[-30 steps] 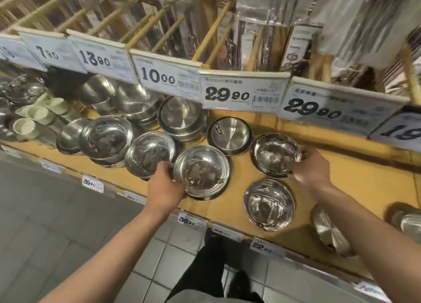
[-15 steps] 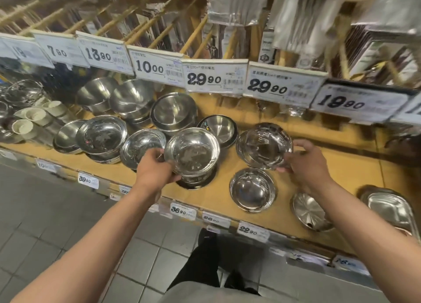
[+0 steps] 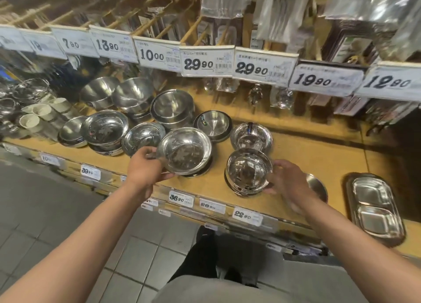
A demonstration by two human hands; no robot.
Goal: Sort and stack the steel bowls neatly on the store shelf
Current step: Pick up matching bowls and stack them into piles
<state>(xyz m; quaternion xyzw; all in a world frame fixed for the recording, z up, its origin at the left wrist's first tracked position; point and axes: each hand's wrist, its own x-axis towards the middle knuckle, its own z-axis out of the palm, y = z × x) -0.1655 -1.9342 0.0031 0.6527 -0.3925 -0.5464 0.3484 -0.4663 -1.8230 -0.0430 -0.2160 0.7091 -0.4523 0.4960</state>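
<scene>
- Wooden shelf (image 3: 319, 157), price tags (image 3: 208, 62) above, tiled floor below.
- Left hand (image 3: 145, 169) grips wide bowl (image 3: 184, 151); bowl stacks (image 3: 103, 129) further left.
- Right hand (image 3: 289, 182) holds small bowl (image 3: 249, 168) over another; divided tray (image 3: 376, 208) to its right.

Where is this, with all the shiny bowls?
Most likely a shop's kitchenware aisle. Price tags line the wooden shelf, steel bowls sit out for sale, and packaged utensils hang above.

Illumination is dim and warm, with dull mottled reflections in the steel bowls (image 3: 185, 151) and deep shadow at the shelf's (image 3: 319, 157) right rear. Motion blur softens the price tags (image 3: 206, 61); wide-angle distortion bends the frame edges.
</scene>
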